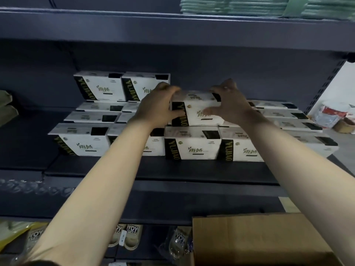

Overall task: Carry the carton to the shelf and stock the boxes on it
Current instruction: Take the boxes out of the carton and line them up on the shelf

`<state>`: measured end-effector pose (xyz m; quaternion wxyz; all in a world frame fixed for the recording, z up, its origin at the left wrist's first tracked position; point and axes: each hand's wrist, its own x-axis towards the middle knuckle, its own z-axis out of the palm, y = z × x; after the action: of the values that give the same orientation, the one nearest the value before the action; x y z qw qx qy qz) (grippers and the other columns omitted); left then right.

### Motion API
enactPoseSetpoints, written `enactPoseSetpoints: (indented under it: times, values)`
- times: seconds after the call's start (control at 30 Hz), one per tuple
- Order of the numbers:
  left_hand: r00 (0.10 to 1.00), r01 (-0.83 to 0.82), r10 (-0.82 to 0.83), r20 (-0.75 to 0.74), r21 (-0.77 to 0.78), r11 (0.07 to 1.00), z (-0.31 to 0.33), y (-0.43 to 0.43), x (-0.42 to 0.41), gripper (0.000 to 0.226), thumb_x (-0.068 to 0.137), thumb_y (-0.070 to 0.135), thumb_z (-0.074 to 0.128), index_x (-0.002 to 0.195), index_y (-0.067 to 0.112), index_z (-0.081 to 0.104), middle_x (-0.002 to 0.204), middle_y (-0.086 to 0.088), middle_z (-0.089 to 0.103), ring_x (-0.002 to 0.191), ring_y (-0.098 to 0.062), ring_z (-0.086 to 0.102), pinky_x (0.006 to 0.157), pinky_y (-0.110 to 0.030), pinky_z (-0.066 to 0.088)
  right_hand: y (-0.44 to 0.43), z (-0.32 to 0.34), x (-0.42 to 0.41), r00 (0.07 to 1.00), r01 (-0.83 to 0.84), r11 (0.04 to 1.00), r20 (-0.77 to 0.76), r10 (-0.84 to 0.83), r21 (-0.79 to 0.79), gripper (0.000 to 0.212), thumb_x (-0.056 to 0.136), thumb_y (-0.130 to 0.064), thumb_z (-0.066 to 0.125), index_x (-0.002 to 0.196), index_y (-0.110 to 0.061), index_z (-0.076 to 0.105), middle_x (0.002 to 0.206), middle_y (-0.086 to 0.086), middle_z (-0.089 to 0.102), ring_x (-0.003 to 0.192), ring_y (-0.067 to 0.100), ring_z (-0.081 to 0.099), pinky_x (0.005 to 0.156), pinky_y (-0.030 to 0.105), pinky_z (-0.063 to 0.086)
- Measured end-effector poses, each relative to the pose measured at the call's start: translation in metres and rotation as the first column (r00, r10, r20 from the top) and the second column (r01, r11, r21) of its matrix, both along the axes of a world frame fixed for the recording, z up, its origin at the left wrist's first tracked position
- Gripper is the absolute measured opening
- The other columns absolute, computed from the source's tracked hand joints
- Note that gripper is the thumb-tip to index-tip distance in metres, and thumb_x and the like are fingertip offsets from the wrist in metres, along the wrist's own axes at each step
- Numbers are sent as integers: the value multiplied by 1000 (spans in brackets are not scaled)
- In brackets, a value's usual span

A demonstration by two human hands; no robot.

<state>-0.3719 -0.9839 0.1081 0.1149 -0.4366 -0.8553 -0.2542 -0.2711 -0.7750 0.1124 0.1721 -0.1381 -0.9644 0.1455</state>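
Head: left hand (156,106), right hand (231,104) grip one box (194,103); one carton (259,239).

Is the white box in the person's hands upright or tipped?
Upright: the held box shows its printed front level, like the stocked boxes below; left hand and right hand grip it.

both forearms (107,189) are bare along their whole visible length, as are the left hand (156,106) and right hand (230,104).

My left hand (155,106) and right hand (230,104) cover both ends of the box (197,112) I hold. Its small print blurs. The carton (259,240), near right, runs off the bottom edge.
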Motion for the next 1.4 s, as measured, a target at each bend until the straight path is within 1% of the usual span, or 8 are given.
enactPoseSetpoints:
  times: [0.1, 0.33, 0.63, 0.83, 1.03, 1.2, 1.3, 1.4]
  values:
    - [1000, -18, 18, -22, 5, 1000, -2, -4, -9, 74, 81, 42, 74, 145, 22, 42, 142, -4, 43, 124, -20, 49, 99, -37, 46, 0, -3, -14, 999, 30, 997, 16, -32, 78, 95, 59, -54, 85, 140, -25, 45, 136, 7, 26, 120, 29, 47, 97, 45, 49]
    - [999, -31, 31, -22, 0, 1000, -6, -12, -23, 77, 81, 45, 74, 146, 27, 38, 144, -2, 42, 126, -19, 49, 97, -38, 48, 4, -8, -44, 993, 120, 983, -22, -118, 139, 90, 63, -56, 83, 139, -25, 45, 139, 4, 31, 118, 32, 49, 94, 41, 49]
    - [999, -43, 43, -6, 2, 999, -11, -15, -31, 79, 81, 49, 73, 148, 25, 38, 147, 0, 40, 125, -18, 49, 97, -36, 47, 2, -15, -70, 978, 199, 965, -98, -184, 173, 81, 72, -49, 80, 140, -27, 43, 141, 2, 34, 122, 35, 40, 86, 46, 51]
    - [999, -36, 36, -7, 15, 999, -16, -12, -32, 77, 81, 49, 72, 147, 27, 38, 144, 2, 42, 124, -17, 50, 95, -37, 48, 1, -19, -72, 973, 222, 952, -115, -201, 210, 80, 72, -49, 80, 138, -24, 43, 141, 2, 36, 120, 35, 41, 81, 44, 51]
    - [1000, -23, 23, 17, 38, 999, -21, -12, -27, 75, 82, 45, 73, 146, 26, 39, 144, 3, 42, 124, -16, 49, 97, -37, 48, 9, -14, -66, 975, 214, 957, -100, -197, 196, 78, 73, -45, 81, 137, -23, 42, 136, 1, 47, 122, 37, 40, 82, 45, 50]
    - [999, -31, 30, 18, 37, 999, -21, -14, -28, 75, 81, 45, 74, 145, 26, 40, 143, 2, 42, 122, -17, 51, 96, -41, 49, 7, -15, -74, 976, 213, 955, -87, -199, 206, 75, 77, -40, 79, 139, -22, 41, 141, 3, 40, 123, 37, 38, 79, 44, 50]
    - [999, -49, 49, 8, 28, 998, -20, -15, -29, 74, 81, 45, 74, 145, 26, 41, 143, 2, 43, 122, -18, 51, 96, -41, 49, 5, -19, -83, 970, 232, 949, -118, -211, 215, 73, 77, -35, 80, 137, -19, 42, 142, 11, 31, 120, 37, 39, 79, 44, 52]
    - [998, -62, 62, -12, 10, 998, -21, -16, -28, 74, 82, 45, 73, 146, 26, 40, 144, 2, 42, 124, -17, 50, 96, -39, 48, 4, -24, -89, 965, 238, 949, -159, -207, 208, 75, 77, -31, 80, 135, -14, 37, 139, 14, 33, 116, 37, 42, 78, 45, 53]
